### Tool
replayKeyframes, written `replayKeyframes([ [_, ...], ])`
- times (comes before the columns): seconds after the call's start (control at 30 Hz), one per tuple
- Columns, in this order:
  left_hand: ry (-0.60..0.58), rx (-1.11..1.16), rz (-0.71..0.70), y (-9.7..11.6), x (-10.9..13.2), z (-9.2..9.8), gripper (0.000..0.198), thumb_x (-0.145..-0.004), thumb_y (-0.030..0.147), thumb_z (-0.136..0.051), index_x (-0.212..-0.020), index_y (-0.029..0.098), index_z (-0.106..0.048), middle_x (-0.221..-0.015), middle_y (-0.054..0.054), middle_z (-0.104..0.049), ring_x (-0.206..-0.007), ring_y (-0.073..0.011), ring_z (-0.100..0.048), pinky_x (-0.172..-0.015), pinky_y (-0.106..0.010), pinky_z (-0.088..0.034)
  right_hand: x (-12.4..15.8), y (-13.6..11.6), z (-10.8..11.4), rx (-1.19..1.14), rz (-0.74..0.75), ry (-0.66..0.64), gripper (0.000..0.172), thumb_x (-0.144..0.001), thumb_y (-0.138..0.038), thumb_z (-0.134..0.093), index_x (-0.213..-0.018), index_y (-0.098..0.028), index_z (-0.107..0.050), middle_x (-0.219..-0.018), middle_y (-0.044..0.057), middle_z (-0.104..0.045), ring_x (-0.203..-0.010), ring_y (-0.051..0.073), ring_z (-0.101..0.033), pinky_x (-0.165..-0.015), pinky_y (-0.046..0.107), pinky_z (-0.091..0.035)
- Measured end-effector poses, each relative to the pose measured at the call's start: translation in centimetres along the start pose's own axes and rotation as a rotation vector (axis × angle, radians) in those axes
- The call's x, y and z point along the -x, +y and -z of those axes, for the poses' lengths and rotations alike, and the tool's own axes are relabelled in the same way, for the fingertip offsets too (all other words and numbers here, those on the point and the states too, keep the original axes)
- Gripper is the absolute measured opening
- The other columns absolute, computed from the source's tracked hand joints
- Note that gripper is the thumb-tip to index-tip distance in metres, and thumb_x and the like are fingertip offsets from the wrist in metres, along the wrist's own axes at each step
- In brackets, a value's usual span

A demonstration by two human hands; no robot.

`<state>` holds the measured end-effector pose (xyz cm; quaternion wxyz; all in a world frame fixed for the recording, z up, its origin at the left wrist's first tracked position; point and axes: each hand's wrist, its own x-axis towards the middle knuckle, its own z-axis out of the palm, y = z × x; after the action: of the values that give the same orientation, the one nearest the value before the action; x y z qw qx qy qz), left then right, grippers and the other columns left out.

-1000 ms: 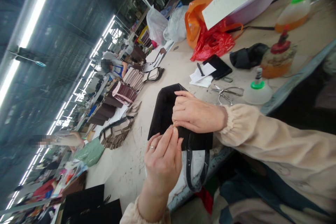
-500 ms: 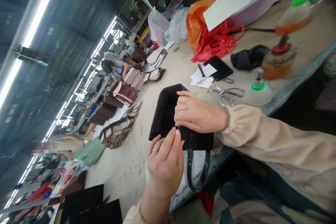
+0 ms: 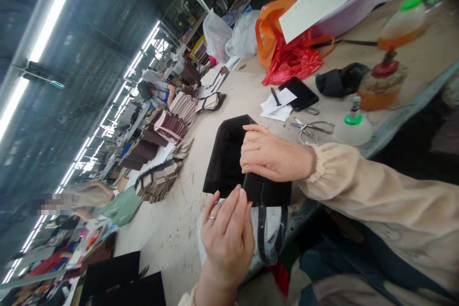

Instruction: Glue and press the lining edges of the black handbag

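A black handbag lies on the worktable, its dark strap handles hanging toward the near edge over a whitish sheet. Across the bag's middle rests my right hand, fingers curled and thumb pressed in, gripping the black material. My left hand, with a ring on one finger, is just below. Its thumb and forefinger are pinched together at the bag's near edge; whatever is between the fingertips is hidden. A small gap separates the two hands.
Scissors, a black phone-like slab and white papers lie beyond my right hand. Bottles with orange liquid stand at right. A red plastic bag and stacked panels are farther back. Co-workers are at left.
My left hand's fingertips have slid a little toward me, away from my right hand, opening a small gap. My right hand stays almost in place on the handbag.
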<state>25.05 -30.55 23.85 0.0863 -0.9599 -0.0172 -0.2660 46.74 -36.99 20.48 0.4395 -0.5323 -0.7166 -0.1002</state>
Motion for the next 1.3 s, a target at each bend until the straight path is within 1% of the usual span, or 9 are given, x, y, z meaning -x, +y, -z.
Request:
replayKeyframes([
  [0.3, 0.045, 0.050, -0.012, 0.2, 1.2, 0.1, 0.039, -0.072, -0.004, -0.066, -0.109, 0.011, -0.064, -0.104, -0.012, -0.071, -0.095, -0.0184, -0.067, -0.096, -0.042, -0.050, 0.2, 0.1, 0.2, -0.024, 0.004, -0.004, 0.027, -0.094, -0.030, -0.043, -0.078, -0.018, -0.062, -0.076, 0.001, -0.061, -0.084, 0.016, -0.049, -0.108, 0.044, -0.018],
  [0.47, 0.031, 0.045, -0.008, -0.2, 0.5, 0.1, 0.035, -0.073, 0.003, -0.068, -0.107, 0.011, -0.065, -0.105, -0.012, -0.071, -0.095, -0.0191, -0.067, -0.096, -0.042, -0.050, 0.2, 0.1, 0.3, -0.029, 0.000, 0.005, 0.026, -0.093, -0.029, -0.044, -0.078, -0.018, -0.062, -0.075, 0.001, -0.061, -0.084, 0.016, -0.049, -0.108, 0.044, -0.019],
  [0.67, -0.004, 0.056, -0.014, 0.0, -0.4, -0.8, 0.037, -0.079, 0.006, -0.064, -0.116, 0.009, -0.060, -0.113, -0.016, -0.068, -0.102, -0.0204, -0.065, -0.100, -0.044, -0.047, 0.2, 0.0, 0.3, -0.017, 0.001, 0.010, 0.026, -0.093, -0.029, -0.044, -0.078, -0.018, -0.062, -0.075, 0.001, -0.061, -0.083, 0.016, -0.049, -0.108, 0.044, -0.020],
  [0.77, 0.014, 0.081, 0.009, 0.3, -0.3, -1.1, 0.040, -0.078, 0.005, -0.063, -0.117, 0.009, -0.059, -0.113, -0.016, -0.067, -0.103, -0.0208, -0.065, -0.104, -0.050, -0.043, 0.3, 0.1, 0.4, -0.020, 0.005, 0.011, 0.026, -0.093, -0.029, -0.043, -0.079, -0.018, -0.062, -0.075, 0.001, -0.061, -0.084, 0.016, -0.049, -0.108, 0.044, -0.019],
  [0.83, 0.032, 0.125, 0.030, 0.5, 0.3, -0.9, 0.041, -0.077, 0.002, -0.064, -0.117, 0.011, -0.060, -0.113, -0.014, -0.067, -0.103, -0.0213, -0.065, -0.104, -0.053, -0.042, 0.4, 0.1, 0.5, -0.029, 0.012, 0.009, 0.026, -0.094, -0.029, -0.043, -0.079, -0.018, -0.061, -0.075, 0.001, -0.061, -0.084, 0.016, -0.049, -0.108, 0.044, -0.019],
  [0.97, 0.123, 0.237, 0.135, 0.8, 2.5, -0.4, 0.039, -0.072, -0.004, -0.064, -0.107, 0.013, -0.065, -0.108, -0.011, -0.069, -0.100, -0.0221, -0.066, -0.101, -0.057, -0.044, 0.4, 0.1, 0.6, -0.045, 0.023, 0.007, 0.026, -0.094, -0.030, -0.043, -0.079, -0.019, -0.061, -0.076, 0.002, -0.061, -0.084, 0.016, -0.050, -0.108, 0.044, -0.019],
  [1.07, 0.190, 0.266, 0.202, 1.4, 3.6, -0.2, 0.040, -0.070, -0.006, -0.065, -0.104, 0.013, -0.066, -0.105, -0.009, -0.069, -0.098, -0.0224, -0.065, -0.098, -0.057, -0.047, 0.4, 0.2, 0.6, -0.053, 0.023, 0.011, 0.025, -0.093, -0.029, -0.044, -0.079, -0.018, -0.061, -0.076, 0.001, -0.062, -0.084, 0.016, -0.050, -0.108, 0.044, -0.019],
  [1.2, 0.255, 0.242, 0.252, 2.2, 3.3, -0.6, 0.039, -0.069, -0.005, -0.067, -0.103, 0.013, -0.067, -0.096, -0.006, -0.070, -0.091, -0.0188, -0.065, -0.097, -0.053, -0.050, 0.5, 0.2, 0.6, -0.049, 0.020, 0.015, 0.025, -0.093, -0.028, -0.044, -0.079, -0.018, -0.062, -0.076, 0.001, -0.062, -0.084, 0.016, -0.050, -0.108, 0.044, -0.019],
  [1.3, 0.237, 0.214, 0.249, 2.3, 2.5, -1.0, 0.039, -0.070, -0.004, -0.068, -0.104, 0.014, -0.067, -0.095, -0.005, -0.069, -0.088, -0.0165, -0.065, -0.098, -0.053, -0.048, 0.5, 0.2, 0.6, -0.049, 0.017, 0.015, 0.024, -0.093, -0.028, -0.045, -0.079, -0.019, -0.062, -0.076, 0.001, -0.062, -0.084, 0.015, -0.050, -0.109, 0.044, -0.018],
])
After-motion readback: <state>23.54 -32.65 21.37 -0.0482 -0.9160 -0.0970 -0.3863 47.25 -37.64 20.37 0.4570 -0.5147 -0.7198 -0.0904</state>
